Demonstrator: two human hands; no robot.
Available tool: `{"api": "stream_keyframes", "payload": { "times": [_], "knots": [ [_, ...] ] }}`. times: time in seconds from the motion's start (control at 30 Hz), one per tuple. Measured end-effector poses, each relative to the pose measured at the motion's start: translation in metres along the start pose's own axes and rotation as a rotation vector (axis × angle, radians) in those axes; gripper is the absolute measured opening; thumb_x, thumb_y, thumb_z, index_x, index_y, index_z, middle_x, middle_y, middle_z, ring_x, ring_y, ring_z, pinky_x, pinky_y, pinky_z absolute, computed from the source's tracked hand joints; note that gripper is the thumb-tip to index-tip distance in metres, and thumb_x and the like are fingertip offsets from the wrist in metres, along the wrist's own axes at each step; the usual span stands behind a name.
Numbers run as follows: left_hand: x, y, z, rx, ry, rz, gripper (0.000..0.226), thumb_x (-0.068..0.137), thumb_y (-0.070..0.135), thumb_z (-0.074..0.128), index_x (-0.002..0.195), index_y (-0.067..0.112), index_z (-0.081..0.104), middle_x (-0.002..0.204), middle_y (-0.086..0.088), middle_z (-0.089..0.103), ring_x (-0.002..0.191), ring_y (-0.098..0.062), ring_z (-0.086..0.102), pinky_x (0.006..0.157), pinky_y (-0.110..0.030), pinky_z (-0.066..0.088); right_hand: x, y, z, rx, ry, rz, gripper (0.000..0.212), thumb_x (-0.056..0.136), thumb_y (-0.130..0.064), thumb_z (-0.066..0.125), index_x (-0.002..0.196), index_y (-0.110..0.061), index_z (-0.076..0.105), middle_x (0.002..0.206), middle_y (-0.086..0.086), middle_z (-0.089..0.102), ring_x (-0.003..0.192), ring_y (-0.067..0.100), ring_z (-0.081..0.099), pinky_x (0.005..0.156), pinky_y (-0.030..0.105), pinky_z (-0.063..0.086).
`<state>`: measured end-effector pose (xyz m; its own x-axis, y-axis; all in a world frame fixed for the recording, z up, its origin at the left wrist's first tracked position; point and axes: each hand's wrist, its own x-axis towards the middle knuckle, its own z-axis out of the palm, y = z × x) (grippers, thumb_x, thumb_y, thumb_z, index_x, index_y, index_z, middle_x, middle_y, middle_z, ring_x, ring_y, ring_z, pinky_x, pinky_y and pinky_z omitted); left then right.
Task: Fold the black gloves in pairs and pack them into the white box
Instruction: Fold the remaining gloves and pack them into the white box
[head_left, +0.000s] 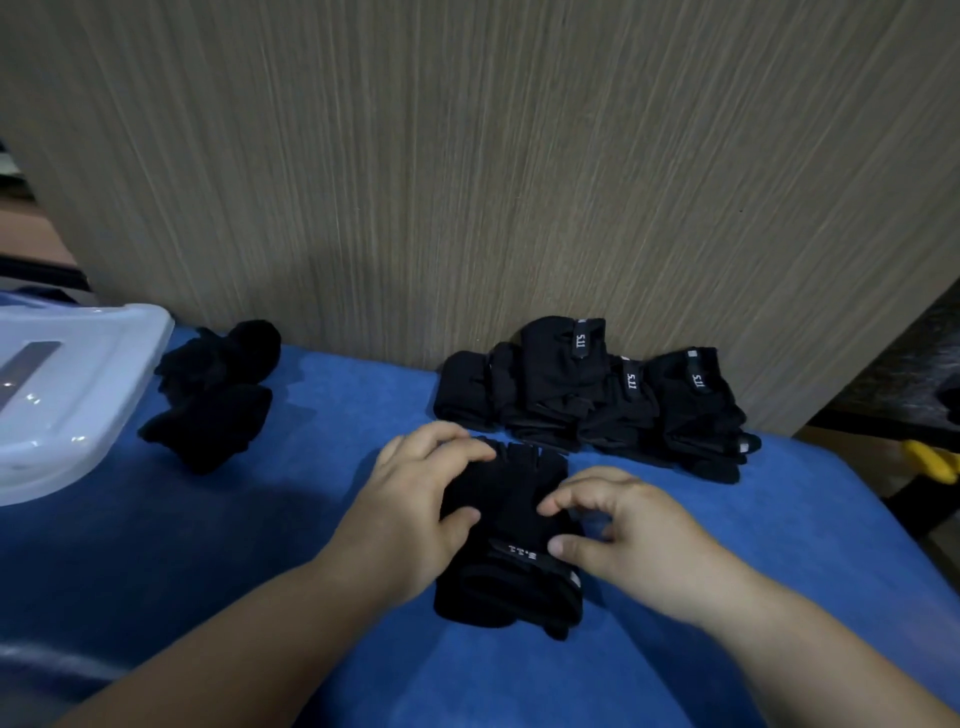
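Note:
A pair of black gloves (511, 540) lies on the blue table (322, 415) in front of me, with a grey label across the wrist band. My left hand (415, 499) grips its left side with curled fingers and thumb. My right hand (623, 525) pinches its right edge with curled fingers and thumb. A pile of several black gloves (592, 395) with grey labels lies against the wall behind. Two folded black bundles (213, 395) sit at the left, beside the white box (119, 364).
A wood-grain wall panel (493, 182) stands upright along the far edge of the table. The table's right edge drops off to a dark floor area with a yellow object (930, 460). The white box overhangs the view's left edge.

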<state>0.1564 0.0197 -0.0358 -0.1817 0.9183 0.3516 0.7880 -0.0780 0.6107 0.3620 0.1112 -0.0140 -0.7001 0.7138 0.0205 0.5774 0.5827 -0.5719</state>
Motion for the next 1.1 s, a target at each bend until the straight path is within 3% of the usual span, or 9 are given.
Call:
{"api": "stream_keyframes", "payload": {
  "times": [0.1,0.23,0.37,0.47,0.63,0.83,0.97,1.1],
  "knots": [
    [-0.001,-0.008,-0.001,0.014,-0.066,0.173,0.029,0.080,0.023,0.067,0.106,0.036,0.068,0.108,0.030,0.057,0.109,-0.001,0.046,0.095,-0.005,0.029,0.001,0.003,0.000,-0.053,0.039,-0.098,0.026,0.078,-0.029,0.077,0.096,-0.045,0.066,0.108,-0.029,0.052,0.108,-0.004,0.050,0.086,0.010,0.036],
    [-0.006,-0.015,-0.003,0.000,-0.186,0.162,0.027,0.087,0.035,0.053,0.109,0.039,0.068,0.106,0.024,0.064,0.110,0.003,0.049,0.097,-0.016,0.039,0.002,0.004,-0.001,-0.073,-0.020,-0.202,0.037,0.082,-0.018,0.071,0.103,-0.047,0.061,0.110,-0.031,0.050,0.109,0.001,0.051,0.091,0.017,0.041],
    [-0.005,-0.019,-0.010,0.017,-0.261,0.168,0.032,0.092,0.019,0.059,0.118,0.037,0.064,0.116,0.021,0.061,0.117,0.009,0.043,0.102,-0.011,0.033,0.004,0.008,-0.003,-0.094,-0.102,-0.194,0.056,0.079,0.000,0.058,0.103,-0.051,0.060,0.113,-0.032,0.052,0.115,0.000,0.049,0.096,0.023,0.043],
    [-0.006,-0.019,-0.015,0.038,-0.309,0.181,0.044,0.090,0.006,0.057,0.122,0.036,0.061,0.122,0.025,0.056,0.121,0.013,0.037,0.102,-0.003,0.026,0.004,0.010,-0.005,-0.067,-0.180,-0.172,0.065,0.073,0.002,0.055,0.102,-0.055,0.060,0.118,-0.032,0.050,0.119,-0.001,0.048,0.102,0.026,0.041],
    [-0.008,-0.022,-0.016,0.032,-0.355,0.162,0.052,0.087,0.003,0.057,0.126,0.037,0.057,0.127,0.029,0.050,0.124,0.016,0.030,0.103,0.000,0.019,0.004,0.009,-0.005,-0.028,-0.220,-0.167,0.057,0.071,-0.005,0.069,0.109,-0.046,0.061,0.118,-0.029,0.049,0.118,0.000,0.048,0.102,0.023,0.040],
    [-0.008,-0.021,-0.018,-0.004,-0.379,0.136,0.047,0.085,0.010,0.065,0.123,0.038,0.058,0.125,0.029,0.051,0.124,0.012,0.035,0.105,-0.006,0.024,0.002,0.010,-0.003,-0.029,-0.174,-0.206,0.045,0.077,-0.011,0.071,0.109,-0.041,0.063,0.116,-0.025,0.053,0.116,-0.001,0.048,0.096,0.010,0.035],
    [-0.006,-0.017,-0.025,-0.039,-0.472,0.089,0.052,0.084,0.017,0.069,0.125,0.043,0.051,0.123,0.030,0.048,0.119,0.015,0.035,0.098,-0.002,0.027,0.003,0.010,-0.002,0.105,-0.090,-0.194,0.030,0.086,-0.017,0.066,0.101,-0.043,0.063,0.109,-0.018,0.061,0.107,0.000,0.057,0.092,0.014,0.042],
    [-0.007,-0.013,-0.031,-0.092,-0.516,-0.016,0.050,0.080,0.028,0.074,0.112,0.055,0.046,0.122,0.030,0.047,0.117,0.017,0.036,0.093,-0.005,0.033,0.004,0.005,-0.001,0.202,-0.056,-0.094,0.024,0.092,-0.017,0.063,0.091,-0.041,0.066,0.095,-0.017,0.065,0.090,-0.005,0.059,0.081,0.011,0.043]
  ]
}}
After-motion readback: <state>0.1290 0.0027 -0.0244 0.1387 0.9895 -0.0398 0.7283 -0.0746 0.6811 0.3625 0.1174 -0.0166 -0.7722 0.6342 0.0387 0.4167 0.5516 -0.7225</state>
